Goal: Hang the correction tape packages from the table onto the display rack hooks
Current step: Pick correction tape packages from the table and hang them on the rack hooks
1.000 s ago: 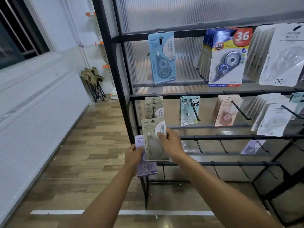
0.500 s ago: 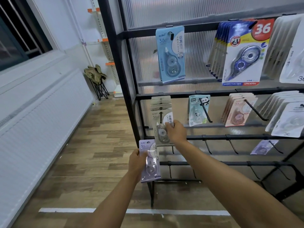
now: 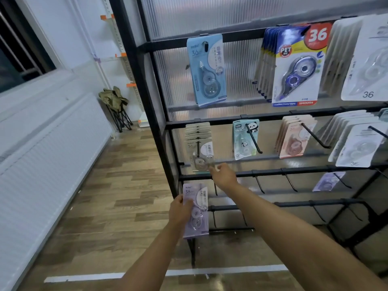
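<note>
My left hand [image 3: 181,213] is gripping a lilac correction tape package [image 3: 195,211] upright, long axis vertical, just near of the display rack [image 3: 147,80]. My right hand [image 3: 223,175] is reaching out, fingers loosely curled, touching the bottom corner of the grey package [image 3: 201,154] hanging upright on its hook.

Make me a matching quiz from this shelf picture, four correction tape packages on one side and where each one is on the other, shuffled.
Things:
1. lilac package
2. light blue package
3. panda package
4. beige package

Places:
A. top row, hanging alone
B. held in the left hand
C. front of the leftmost middle-row stack, by the right hand
D. middle row, second hook from the left

Pairs: 1-B, 2-A, 3-D, 4-C
</note>
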